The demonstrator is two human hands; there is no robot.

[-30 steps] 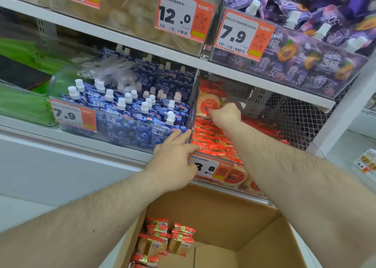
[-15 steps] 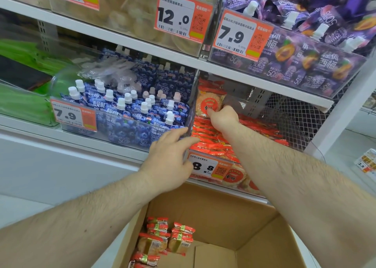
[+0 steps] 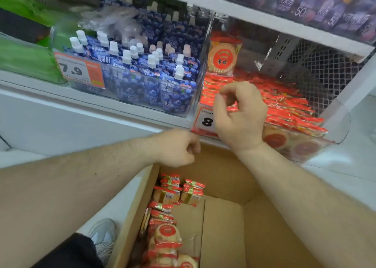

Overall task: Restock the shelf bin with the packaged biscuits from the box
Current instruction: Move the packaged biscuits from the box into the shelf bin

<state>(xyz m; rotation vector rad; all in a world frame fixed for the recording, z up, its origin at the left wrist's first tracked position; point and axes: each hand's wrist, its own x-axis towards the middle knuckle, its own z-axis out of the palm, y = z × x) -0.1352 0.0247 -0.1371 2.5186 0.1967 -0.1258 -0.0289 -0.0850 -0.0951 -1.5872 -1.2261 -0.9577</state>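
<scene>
Shelf bin [image 3: 337, 123]: clear plastic, centre-right of frame, about half full of red-wrapped biscuit packs [image 3: 284, 107] lying flat in overlapping rows; one pack [image 3: 222, 57] stands upright at the bin's back-left (round biscuit, red label). Box [image 3: 254, 186]: open brown cardboard, bottom centre, remaining packs [image 3: 168, 194] piled along its left wall.

Blue blueberry jelly pouches [image 3: 142, 72] with white caps fill a clear bin bearing a 7.9 price tag [image 3: 80, 70]; purple pouches [image 3: 317, 5] sit above, green packages [image 3: 22, 58] left, a grey shoe [image 3: 103, 235] below.
</scene>
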